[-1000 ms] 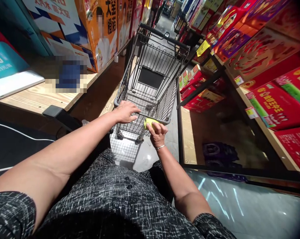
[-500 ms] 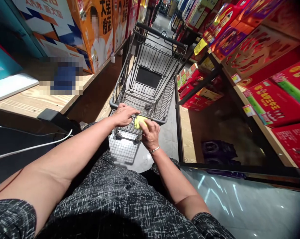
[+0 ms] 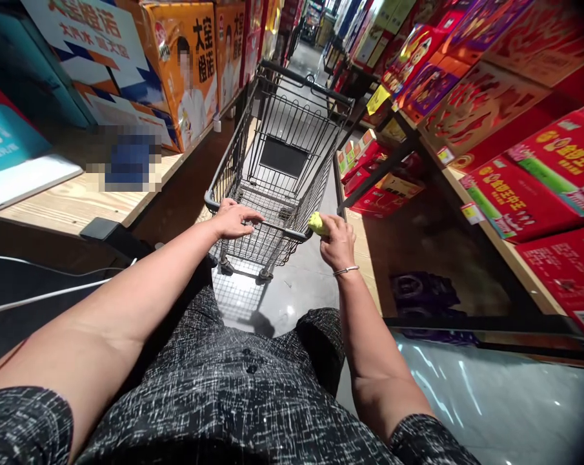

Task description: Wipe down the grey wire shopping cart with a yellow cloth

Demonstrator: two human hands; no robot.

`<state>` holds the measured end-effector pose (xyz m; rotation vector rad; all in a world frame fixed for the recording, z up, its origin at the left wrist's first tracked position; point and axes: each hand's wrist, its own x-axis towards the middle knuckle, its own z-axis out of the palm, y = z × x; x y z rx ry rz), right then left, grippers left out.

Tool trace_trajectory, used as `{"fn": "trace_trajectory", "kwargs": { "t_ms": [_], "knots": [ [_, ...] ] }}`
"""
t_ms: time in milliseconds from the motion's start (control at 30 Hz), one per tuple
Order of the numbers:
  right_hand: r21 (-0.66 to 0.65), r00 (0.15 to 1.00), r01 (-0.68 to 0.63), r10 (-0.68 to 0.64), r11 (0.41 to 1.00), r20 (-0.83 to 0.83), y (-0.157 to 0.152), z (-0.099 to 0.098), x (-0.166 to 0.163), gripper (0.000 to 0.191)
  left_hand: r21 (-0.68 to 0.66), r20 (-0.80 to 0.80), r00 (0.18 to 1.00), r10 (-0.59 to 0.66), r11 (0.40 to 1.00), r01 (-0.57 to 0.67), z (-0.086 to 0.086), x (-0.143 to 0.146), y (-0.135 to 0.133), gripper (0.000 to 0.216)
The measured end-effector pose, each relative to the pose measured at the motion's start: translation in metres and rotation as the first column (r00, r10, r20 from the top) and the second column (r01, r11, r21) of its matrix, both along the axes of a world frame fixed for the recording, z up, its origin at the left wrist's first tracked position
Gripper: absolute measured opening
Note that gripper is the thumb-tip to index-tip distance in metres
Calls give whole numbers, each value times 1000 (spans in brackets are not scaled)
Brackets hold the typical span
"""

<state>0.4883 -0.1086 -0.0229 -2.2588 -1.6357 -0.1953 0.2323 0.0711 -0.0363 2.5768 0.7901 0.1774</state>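
Observation:
A black wire shopping cart point(image 3: 284, 157) stands in front of me with its near rim close to my hands. My left hand point(image 3: 234, 220) rests at that rim near the left corner, fingers stretched out and pointing right. My right hand point(image 3: 339, 242), with a bracelet on the wrist, is closed on a crumpled yellow-green cloth point(image 3: 317, 224). This hand is just right of the cart's near right corner, the cloth close to the rim. Part of the cloth is hidden in my fingers. The cart's wire basket holds nothing that I can see.
On the left, a wooden shelf point(image 3: 59, 205) bears orange cartons point(image 3: 185, 71) and a blurred blue item point(image 3: 130, 158). Red boxes point(image 3: 509, 200) fill the right-hand shelves. Dark purple packs point(image 3: 424, 290) lie low down there. Grey tiled floor point(image 3: 292, 300) shows below the cart.
My right hand has moved right with the cloth, from the middle of the cart's near rim to beyond its right corner. My left hand stays at the rim.

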Motion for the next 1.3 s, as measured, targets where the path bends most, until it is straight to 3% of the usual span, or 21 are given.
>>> {"fn": "trace_trajectory", "kwargs": {
  "t_ms": [133, 267, 467, 533, 600, 667, 733, 900, 1000, 1067, 1167, 1300],
  "knots": [
    [171, 987, -163, 161, 972, 22, 10, -20, -12, 60, 7, -97, 995, 24, 1000, -23, 8, 12, -6, 43],
    [217, 985, -152, 130, 964, 115, 0, -76, -39, 46, 70, 10, 999, -45, 997, 44, 7, 29, -25, 60],
    [-50, 977, -211, 212, 976, 4, -26, -191, -53, 39, 39, 23, 995, -92, 995, 91, -5, 43, -50, 68],
    [-106, 972, -235, 231, 966, -46, -32, -216, -55, 35, 53, 29, 994, -101, 994, 100, -8, 45, -53, 67],
    [-104, 960, -277, 271, 955, -73, -35, -227, -59, 32, 44, 30, 996, -87, 995, 86, -9, 47, -53, 63],
    [-70, 945, -323, 318, 944, -74, -35, -221, -62, 35, 29, 38, 997, -62, 998, 61, -10, 49, -53, 58],
    [10, 935, -353, 353, 936, -41, -34, -198, -63, 42, 13, 59, 997, -47, 999, 47, -11, 51, -51, 56],
    [297, 934, -356, 351, 886, 71, -36, -107, -53, 46, 13, 116, 993, -18, 1000, 17, -14, 49, -47, 48],
    [328, 963, -263, 266, 907, 37, -31, -64, -38, 48, 27, 140, 990, 1, 1000, -5, -16, 49, -46, 47],
    [276, 954, -268, 293, 923, -56, -24, -48, -23, 48, 29, 154, 988, 13, 999, -17, -17, 50, -46, 45],
    [230, 875, -367, 419, 901, -245, -5, -35, 11, 51, 21, 167, 985, 37, 999, -42, -17, 50, -47, 40],
    [175, 777, -420, 453, 890, -437, 39, -21, 60, 57, 7, 179, 983, 52, 999, -54, -14, 49, -46, 37]
  ]
}}
